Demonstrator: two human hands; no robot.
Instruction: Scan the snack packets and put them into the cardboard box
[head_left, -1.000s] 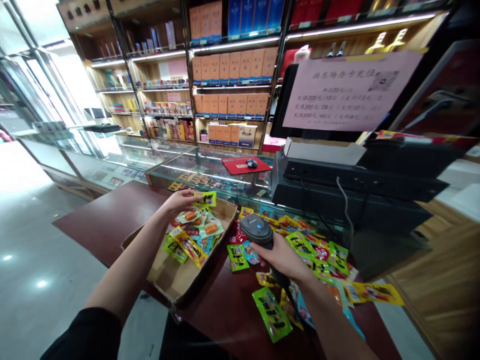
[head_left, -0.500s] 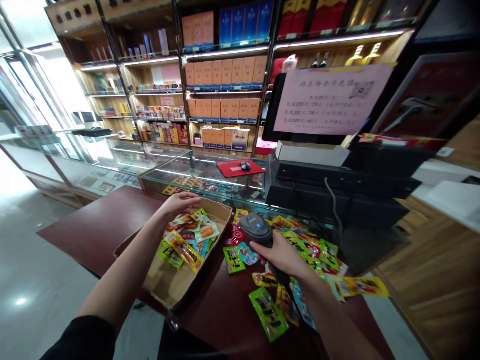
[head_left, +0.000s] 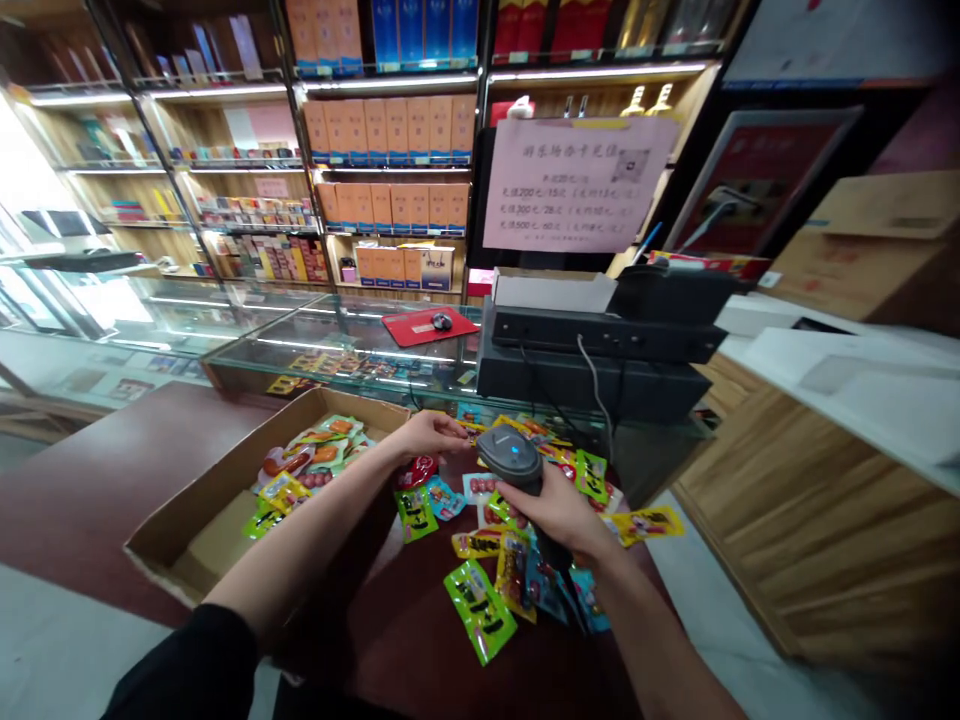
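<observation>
My right hand (head_left: 559, 510) is wrapped around the handle of a dark grey barcode scanner (head_left: 510, 455), whose top shows a small blue light. The scanner is above a pile of snack packets. Just left of its head is my left hand (head_left: 435, 435), fingers curled together beside a yellow packet edge; whether they grip it is hidden. Below the hands lie a green snack packet (head_left: 480, 610), a red packet (head_left: 418, 470) and several yellow and blue ones. Left of them, an open cardboard box (head_left: 161, 530) holds more snack packets (head_left: 326, 455), partly behind my left forearm.
The dark red table (head_left: 82, 470) meets a glass display counter (head_left: 337, 335) bearing a red mouse pad (head_left: 405, 328) with a mouse (head_left: 442, 321). Black checkout equipment (head_left: 600, 365) with a cable stands behind the pile. A wooden cabinet (head_left: 817, 530) is on the right.
My left hand has moved right, from above the cardboard box to the packets beside the scanner. My right hand still holds the scanner. The view has turned to the right.
</observation>
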